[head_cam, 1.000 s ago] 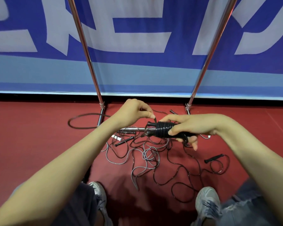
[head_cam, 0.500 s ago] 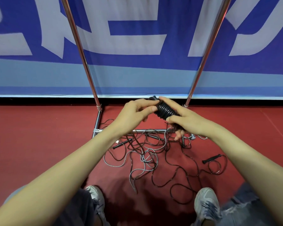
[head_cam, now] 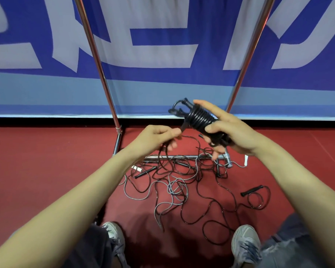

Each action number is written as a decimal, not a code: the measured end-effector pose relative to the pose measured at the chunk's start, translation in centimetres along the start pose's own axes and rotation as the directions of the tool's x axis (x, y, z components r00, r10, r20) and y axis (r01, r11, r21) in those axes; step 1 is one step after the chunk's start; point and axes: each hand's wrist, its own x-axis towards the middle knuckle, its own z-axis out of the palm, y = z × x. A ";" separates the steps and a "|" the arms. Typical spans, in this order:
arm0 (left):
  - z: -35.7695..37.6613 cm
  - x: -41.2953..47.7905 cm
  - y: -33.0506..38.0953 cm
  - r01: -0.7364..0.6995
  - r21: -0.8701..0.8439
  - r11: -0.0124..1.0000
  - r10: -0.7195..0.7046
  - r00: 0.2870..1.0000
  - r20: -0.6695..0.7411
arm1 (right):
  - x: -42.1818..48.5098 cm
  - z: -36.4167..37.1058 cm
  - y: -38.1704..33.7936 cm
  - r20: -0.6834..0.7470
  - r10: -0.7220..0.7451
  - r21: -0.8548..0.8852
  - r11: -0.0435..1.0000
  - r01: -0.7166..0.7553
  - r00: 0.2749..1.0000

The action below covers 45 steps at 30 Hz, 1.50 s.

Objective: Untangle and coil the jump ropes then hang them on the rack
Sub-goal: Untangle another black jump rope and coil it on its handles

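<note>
Floor: red floor (head_cam: 37,161), running back to a blue and white banner (head_cam: 162,45) along the far edge.
Rack, left post: the chrome rack's left post (head_cam: 97,60) leans up out of view from a foot on the floor.
Left shoe: a grey left shoe (head_cam: 114,235) at the bottom edge, near the rope pile.
Left grip: the left grip (head_cam: 157,136) is narrow, with fingers curled and thumb and forefinger pinching a loose black strand (head_cam: 183,126) just beside the coil.
Rope pile: the tangled ropes (head_cam: 182,190), black and grey, lie spread on the floor between the shoes and the rack's base bar (head_cam: 182,157). Several loops cross over the bar.
Small handles: a black handle (head_cam: 145,172) and a white tip (head_cam: 136,168) lie at the pile's left edge.
Coiled rope: the coiled rope (head_cam: 200,118), black and wound tight round its handles, is held in the air above the base bar and tilted up to the left. A small loop and the handle ends stick out at its upper end.
Right grip: the right grip (head_cam: 226,130) holds the coiled rope, thumb across the turns, forefinger straight along the top, the other fingers underneath.
Right shoe: a grey right shoe (head_cam: 246,242), just beside the pile's outermost loop.
Rack, right post: the right post (head_cam: 248,55) rises behind the right grip.
Lone handle: a black lone handle (head_cam: 251,190) lies at the pile's right edge, with its rope curling round it.
</note>
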 end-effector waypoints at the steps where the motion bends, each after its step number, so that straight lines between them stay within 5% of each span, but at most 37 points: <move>1: -0.3 0.1 -0.2 -0.010 0.088 0.996 0.008 1.000 0.029 | -0.5 -0.1 -0.2 0.105 0.043 0.031 0.998 -0.046 0.994; 4: -1.4 0.0 -0.2 -0.037 0.284 0.958 -0.025 0.977 0.213 | -1.6 0.3 0.1 0.383 0.191 -0.026 0.980 -0.196 0.904; 8: -1.9 0.3 0.3 -0.055 0.454 0.889 -0.122 0.928 0.351 | -0.8 1.6 1.7 0.449 0.392 -0.243 0.918 -0.312 0.803; 11: -1.8 1.1 0.4 -0.065 0.513 0.856 -0.117 0.942 0.316 | 0.2 2.0 2.4 0.410 0.485 -0.319 0.870 -0.377 0.773; 15: -0.4 1.6 0.2 -0.079 0.572 0.816 0.042 0.996 0.077 | 0.6 1.9 2.6 0.252 0.529 -0.414 0.816 -0.404 0.810; 24: 1.0 1.2 1.2 -0.116 0.492 0.863 0.263 0.934 -0.241 | 1.0 3.3 2.7 -0.073 0.196 -0.573 0.794 -0.201 0.978; 30: 1.6 0.6 1.3 -0.207 0.229 0.951 0.275 0.906 -0.322 | 0.6 3.2 2.6 -0.178 0.020 -0.610 0.782 -0.127 0.984; 35: 0.9 0.5 1.4 -0.219 0.200 0.955 0.266 0.931 -0.250 | 0.7 3.4 2.7 -0.208 -0.093 -0.650 0.757 -0.066 0.974; 42: 1.1 0.5 1.0 -0.216 0.136 0.967 0.255 0.838 -0.483 | 1.4 3.8 2.6 -0.245 -0.283 -0.716 0.697 0.023 0.927; 45: 1.2 0.5 1.3 -0.189 0.014 0.982 0.175 0.874 -0.454 | 1.5 3.9 2.8 -0.248 -0.326 -0.724 0.688 0.049 0.912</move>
